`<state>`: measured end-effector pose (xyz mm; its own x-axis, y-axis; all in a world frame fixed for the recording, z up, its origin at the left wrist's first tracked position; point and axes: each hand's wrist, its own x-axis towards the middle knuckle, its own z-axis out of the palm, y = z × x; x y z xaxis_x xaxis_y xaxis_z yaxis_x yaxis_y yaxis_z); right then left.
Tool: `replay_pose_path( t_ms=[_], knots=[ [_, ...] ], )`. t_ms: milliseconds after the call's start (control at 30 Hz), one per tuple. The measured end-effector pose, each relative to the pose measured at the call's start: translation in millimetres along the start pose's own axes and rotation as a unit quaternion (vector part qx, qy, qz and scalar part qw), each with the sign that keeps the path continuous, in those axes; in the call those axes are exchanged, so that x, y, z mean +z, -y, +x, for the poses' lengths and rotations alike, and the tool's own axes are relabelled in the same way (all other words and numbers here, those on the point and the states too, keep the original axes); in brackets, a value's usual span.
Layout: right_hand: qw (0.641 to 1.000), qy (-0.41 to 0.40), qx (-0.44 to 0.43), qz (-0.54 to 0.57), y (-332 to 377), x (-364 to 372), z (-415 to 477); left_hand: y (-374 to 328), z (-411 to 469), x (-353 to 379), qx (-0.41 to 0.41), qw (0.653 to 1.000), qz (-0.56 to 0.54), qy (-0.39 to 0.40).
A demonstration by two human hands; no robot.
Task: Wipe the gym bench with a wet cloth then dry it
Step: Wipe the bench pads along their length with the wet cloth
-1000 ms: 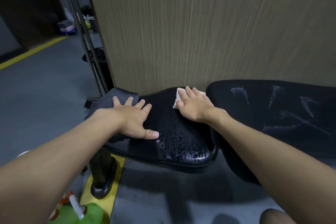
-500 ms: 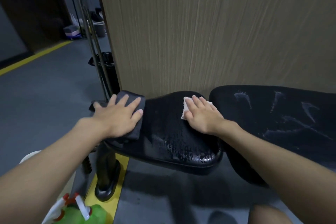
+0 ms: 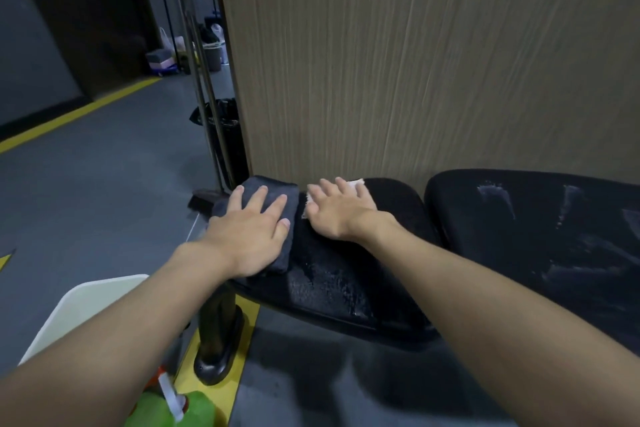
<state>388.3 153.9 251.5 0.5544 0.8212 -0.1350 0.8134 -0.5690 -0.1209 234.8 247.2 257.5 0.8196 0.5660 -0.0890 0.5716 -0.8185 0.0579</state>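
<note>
**Right hand slides the white cloth up beside the grey one**

Against half a second ago, my feed shows the right hand (image 3: 341, 215) has gone leftward along the seat pad (image 3: 346, 284). The gap of bare black vinyl that lay between the two hands is closed, and the white cloth (image 3: 356, 184) now sits just beside the dark grey cloth (image 3: 277, 185). The left hand (image 3: 252, 232) has stayed on the grey cloth at the pad's left end. A second ago its thumb lay out on the bare vinyl, and now it rests on the cloth.

The gym bench runs from the centre of the frame to the right edge. Its seat pad is glossy and beaded with wet along the near edge, at lower centre. The back pad (image 3: 536, 236) at the right carries pale smeared streaks.

Both hands lie flat, palms down. The left one's fingers are straight and a little spread over the grey cloth. The right one's fingers are fanned out, pressing the white cloth, which shows only past the fingertips and by the thumb.

Behind the bench stands a wood-grain panel (image 3: 415, 62). Below the seat's left end a black post (image 3: 218, 333) stands on a yellow floor patch. A green spray bottle (image 3: 166, 406) sits at the bottom left, and metal poles (image 3: 197, 80) rise at the upper left above the grey floor (image 3: 104, 184).
</note>
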Motion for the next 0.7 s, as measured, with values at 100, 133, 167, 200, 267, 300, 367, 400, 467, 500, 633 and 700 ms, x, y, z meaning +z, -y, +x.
replay_pose_path(
  t_ms=[100,133,167,200,267,300,367,400,467,500,633,700],
  knots=[
    [0.999,0.001,-0.032,0.003,2.3,4.6,-6.5,-1.5,-0.9,-1.2,-0.003,1.000,0.002,0.001],
    [0.999,0.001,-0.034,0.004,-3.6,3.9,-8.6,-1.7,-1.4,-1.9,-0.003,1.000,0.001,0.002],
    [1.000,0.001,-0.030,0.004,-11.4,2.2,-11.0,-1.8,-1.7,-2.4,-0.002,1.000,0.000,0.003],
    [1.000,0.001,-0.020,0.004,-20.5,0.3,-12.8,-1.6,-1.9,-2.6,-0.001,1.000,-0.001,0.004],
    [1.000,-0.002,0.006,0.009,-39.9,-3.8,-17.4,-1.2,-2.7,-2.5,-0.001,1.000,-0.006,0.008],
    [1.000,-0.006,0.021,0.012,-50.6,-5.2,-20.0,-1.4,-2.9,-2.4,-0.001,1.000,-0.008,0.009],
    [0.998,-0.018,0.057,0.031,-72.6,-5.5,-24.7,-1.6,-3.1,-2.8,-0.001,1.000,-0.008,0.008],
    [0.996,-0.022,0.077,0.046,-83.1,-4.4,-25.8,-1.9,-3.0,-2.9,0.000,1.000,-0.008,0.009],
    [0.991,-0.019,0.113,0.069,-94.9,-1.9,-25.5,-1.6,-3.1,-2.4,0.000,1.000,-0.008,0.008],
    [0.989,-0.020,0.127,0.069,-95.4,-0.3,-25.3,-1.5,-2.9,-1.8,0.000,1.000,-0.007,0.007],
    [0.988,-0.034,0.149,0.025,-59.9,3.0,-27.7,-0.7,-2.4,0.4,0.004,1.000,-0.006,-0.005],
    [0.994,-0.026,0.106,0.004,-25.0,6.2,-31.1,-0.7,-2.4,0.6,0.004,1.000,-0.006,-0.008]
  ],
)
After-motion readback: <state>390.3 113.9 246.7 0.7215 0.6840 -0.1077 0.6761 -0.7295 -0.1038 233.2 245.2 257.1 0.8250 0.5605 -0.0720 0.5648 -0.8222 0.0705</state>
